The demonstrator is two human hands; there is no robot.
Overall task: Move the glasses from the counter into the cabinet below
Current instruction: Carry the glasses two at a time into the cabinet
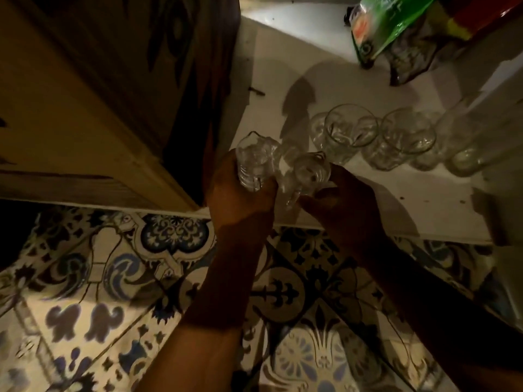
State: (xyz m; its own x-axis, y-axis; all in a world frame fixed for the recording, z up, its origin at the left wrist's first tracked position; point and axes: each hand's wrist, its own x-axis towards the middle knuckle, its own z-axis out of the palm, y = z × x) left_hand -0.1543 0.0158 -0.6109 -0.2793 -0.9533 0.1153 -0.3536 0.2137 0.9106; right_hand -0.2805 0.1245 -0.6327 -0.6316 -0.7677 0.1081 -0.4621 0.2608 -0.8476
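The left hand grips one glass and the right hand grips another glass, both above the white shelf.

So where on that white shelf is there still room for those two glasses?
Bare shelf lies behind the left hand, between the cabinet door and the green bag. Another strip runs along the front edge, right of the right hand. The row of glasses is crowded.
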